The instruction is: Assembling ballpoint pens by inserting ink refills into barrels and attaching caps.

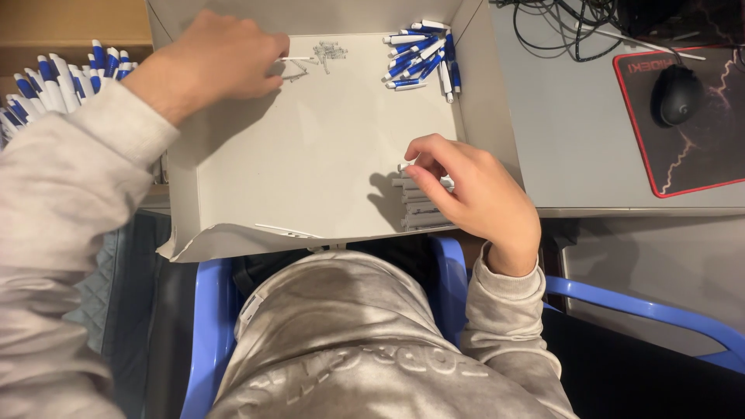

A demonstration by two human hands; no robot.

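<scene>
I'm pinching a thin white ink tube [296, 59] in my left hand [217, 58], right hand [473, 194] fingers curling onto the white pen barrels [423, 208] beneath; grip lightly

The place looks like an office or home desk corner used for small assembly work. A grey desk [574, 140] carries a computer mouse [677, 95] on a dark mouse pad [698, 155], tangled cables [566, 23] lie far right, and a blue plastic chair [644, 310] stands near.
</scene>
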